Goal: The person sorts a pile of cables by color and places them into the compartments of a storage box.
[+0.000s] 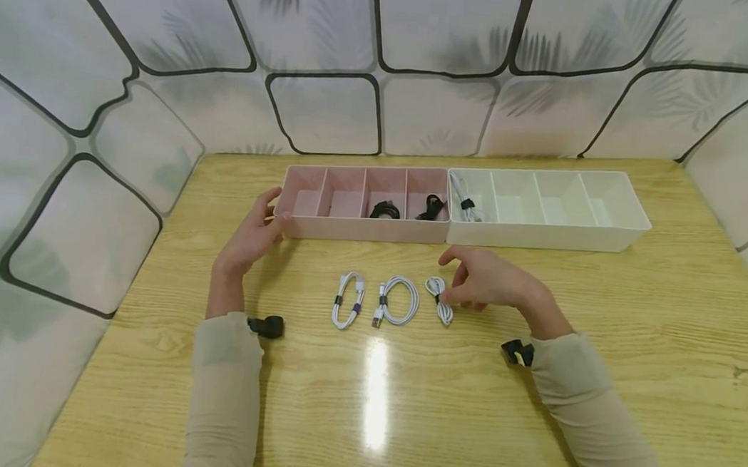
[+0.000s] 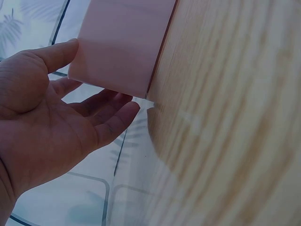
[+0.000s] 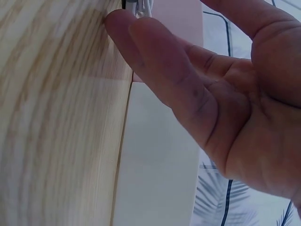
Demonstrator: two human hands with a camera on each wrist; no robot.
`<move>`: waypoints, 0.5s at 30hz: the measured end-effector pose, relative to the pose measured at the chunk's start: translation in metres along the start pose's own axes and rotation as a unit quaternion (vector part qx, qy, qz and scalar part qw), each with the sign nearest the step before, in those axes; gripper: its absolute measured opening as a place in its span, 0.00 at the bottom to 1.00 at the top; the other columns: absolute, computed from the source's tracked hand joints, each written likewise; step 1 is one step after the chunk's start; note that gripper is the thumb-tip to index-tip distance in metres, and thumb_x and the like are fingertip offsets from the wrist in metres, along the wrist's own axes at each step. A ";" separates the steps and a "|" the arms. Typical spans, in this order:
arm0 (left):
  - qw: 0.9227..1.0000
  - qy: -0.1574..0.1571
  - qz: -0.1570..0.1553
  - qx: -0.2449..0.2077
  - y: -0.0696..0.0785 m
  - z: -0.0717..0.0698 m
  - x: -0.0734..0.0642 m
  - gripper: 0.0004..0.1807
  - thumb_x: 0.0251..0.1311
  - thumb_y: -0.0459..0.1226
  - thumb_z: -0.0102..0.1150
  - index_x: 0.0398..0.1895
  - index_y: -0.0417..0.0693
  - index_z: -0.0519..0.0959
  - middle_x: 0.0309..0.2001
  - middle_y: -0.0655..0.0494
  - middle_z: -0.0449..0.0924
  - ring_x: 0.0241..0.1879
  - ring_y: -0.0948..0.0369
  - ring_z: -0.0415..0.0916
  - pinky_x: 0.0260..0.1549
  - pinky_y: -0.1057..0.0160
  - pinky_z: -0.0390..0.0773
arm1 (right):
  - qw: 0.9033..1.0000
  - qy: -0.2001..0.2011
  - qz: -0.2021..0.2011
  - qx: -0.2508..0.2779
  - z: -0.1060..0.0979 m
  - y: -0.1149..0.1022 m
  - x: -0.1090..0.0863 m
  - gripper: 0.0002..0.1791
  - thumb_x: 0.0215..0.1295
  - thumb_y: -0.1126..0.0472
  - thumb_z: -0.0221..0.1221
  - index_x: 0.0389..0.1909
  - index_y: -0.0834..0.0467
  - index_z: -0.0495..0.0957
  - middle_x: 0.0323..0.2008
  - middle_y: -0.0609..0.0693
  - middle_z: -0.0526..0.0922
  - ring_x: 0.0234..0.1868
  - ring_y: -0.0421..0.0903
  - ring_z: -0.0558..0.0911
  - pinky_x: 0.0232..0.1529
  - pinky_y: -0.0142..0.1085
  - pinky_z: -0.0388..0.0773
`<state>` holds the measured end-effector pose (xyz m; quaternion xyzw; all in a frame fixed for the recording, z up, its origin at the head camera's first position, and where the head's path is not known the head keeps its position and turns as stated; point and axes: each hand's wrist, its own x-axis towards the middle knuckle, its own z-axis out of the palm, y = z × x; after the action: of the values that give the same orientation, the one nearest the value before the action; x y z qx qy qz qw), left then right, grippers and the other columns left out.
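In the head view, three bundled white cables lie in a row on the table: a narrow loop with two ties (image 1: 348,301), a rounder coil with a USB plug (image 1: 399,301) and a tight bundle with a dark tie (image 1: 439,300). My right hand (image 1: 493,280) is over the tight bundle, fingers spread, a fingertip overlapping its right side. The right wrist view has two fingertips right at a bit of white cable (image 3: 146,8). My left hand (image 1: 253,237) touches the left end of the pink divided box (image 1: 364,230), its thumb at the near corner and its fingers loosely bent.
Beside the pink box stands a white divided box (image 1: 544,237), end to end with it. Two black cables, one coiled (image 1: 385,209) and one bundled (image 1: 431,207), sit in pink compartments. A white cable with a black tie (image 1: 468,205) is in the white box's leftmost compartment.
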<state>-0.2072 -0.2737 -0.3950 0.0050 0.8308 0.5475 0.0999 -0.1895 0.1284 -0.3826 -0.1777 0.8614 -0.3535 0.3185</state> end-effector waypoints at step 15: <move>1.000 0.008 0.019 -0.010 -0.008 0.000 0.006 0.35 0.77 0.38 0.43 0.80 0.47 0.41 0.72 0.31 0.53 0.66 0.42 0.58 0.57 0.47 0.66 | 1.000 -0.012 -0.009 -0.021 0.009 -0.004 0.004 0.30 0.63 0.61 0.66 0.63 0.63 0.66 0.32 0.55 0.80 0.23 0.47 0.77 0.27 0.39 0.77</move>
<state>-0.2125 -0.2763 -0.4029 0.0157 0.8258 0.5577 0.0828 -0.1865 0.1189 -0.3860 -0.1965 0.8629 -0.3363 0.3219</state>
